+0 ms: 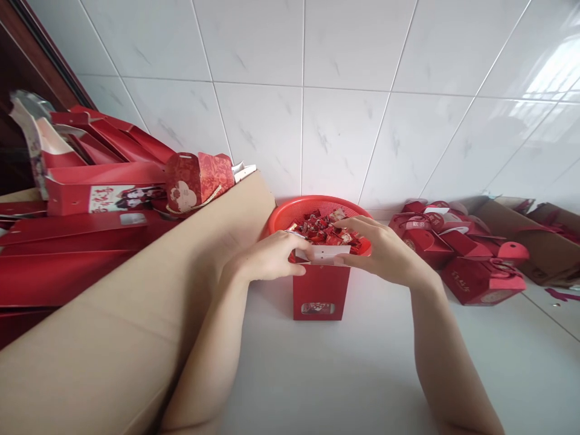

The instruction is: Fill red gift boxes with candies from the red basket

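Note:
A tall red gift box (321, 287) with a small window low on its front stands upright on the white floor. Its top flap (322, 254) shows a pale inner side. My left hand (276, 257) is at the flap's left edge, thumb and fingers closed on it. On the other side, my right hand (383, 251) has its thumb against the flap's right edge and its fingers stretched over the basket. Directly behind the box sits a red plastic basket (290, 208) full of red-wrapped candies (317, 226). The inside of the box is hidden.
A large cardboard box (149, 290) on the left holds red gift boxes (90, 241) and a patterned one with a cord (199, 181). Small red boxes (483, 281) are piled on the right, near another cardboard carton (516, 235). A tiled wall (344, 133) rises behind.

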### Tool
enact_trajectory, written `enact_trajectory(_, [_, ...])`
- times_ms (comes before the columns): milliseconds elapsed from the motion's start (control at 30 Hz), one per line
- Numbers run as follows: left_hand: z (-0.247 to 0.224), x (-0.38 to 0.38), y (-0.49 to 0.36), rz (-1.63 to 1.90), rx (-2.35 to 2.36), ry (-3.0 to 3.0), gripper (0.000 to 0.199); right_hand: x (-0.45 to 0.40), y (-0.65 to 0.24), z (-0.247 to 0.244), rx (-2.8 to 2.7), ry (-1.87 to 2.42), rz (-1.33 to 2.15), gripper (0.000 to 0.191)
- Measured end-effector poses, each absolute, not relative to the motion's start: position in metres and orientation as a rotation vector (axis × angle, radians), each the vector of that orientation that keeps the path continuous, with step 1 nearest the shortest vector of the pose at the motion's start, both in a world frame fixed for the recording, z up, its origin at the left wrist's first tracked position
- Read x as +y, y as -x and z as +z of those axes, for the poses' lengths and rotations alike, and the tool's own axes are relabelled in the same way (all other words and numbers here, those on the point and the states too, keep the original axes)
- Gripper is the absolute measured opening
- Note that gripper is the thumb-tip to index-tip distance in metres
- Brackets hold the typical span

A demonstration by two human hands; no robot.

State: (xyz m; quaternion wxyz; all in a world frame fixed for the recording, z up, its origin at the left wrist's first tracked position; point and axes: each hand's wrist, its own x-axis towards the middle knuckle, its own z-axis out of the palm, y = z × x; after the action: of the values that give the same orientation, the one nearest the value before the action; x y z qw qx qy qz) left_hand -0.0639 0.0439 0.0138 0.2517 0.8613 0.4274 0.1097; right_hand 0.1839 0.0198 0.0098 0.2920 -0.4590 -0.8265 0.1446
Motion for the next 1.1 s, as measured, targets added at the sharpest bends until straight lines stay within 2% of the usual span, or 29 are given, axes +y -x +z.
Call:
enact_trajectory(100, [0.009, 0.049, 0.059, 0.361, 1.16, -2.406, 0.02, 0.028, -0.188, 0.006, -2.253, 1.351, 0.438, 0.058])
enact_trajectory(267, [0.005, 0.053, 0.058, 0.499, 1.127, -2.384, 0.021, 0.045, -0.193, -0.001, -2.374, 1.178, 0.692, 0.034])
enact_trajectory(367, [0.007, 0.051, 0.062, 0.627, 1.136, -2.348, 0.024, 0.053, -0.197, -0.006, -2.263, 1.047, 0.847, 0.033])
enact_trajectory(500, [0.01, 0.05, 0.068, 0.88, 1.104, -2.285, 0.042, 0.056, -0.197, -0.008, -1.991, 0.928, 1.068, 0.034])
enact_trajectory(600, [0.011, 0.05, 0.067, 1.022, 1.094, -2.236, 0.051, 0.054, -0.194, -0.006, -1.814, 0.856, 1.082, 0.032])
enact_trajectory(900, [0.01, 0.049, 0.059, 1.188, 1.029, -2.144, 0.025, 0.051, -0.191, -0.004, -1.743, 0.82, 0.955, 0.036])
enact_trajectory(1100, [0.012, 0.046, 0.059, 1.275, 1.001, -2.137, 0.01, 0.048, -0.19, -0.001, -1.767, 0.806, 0.79, 0.029])
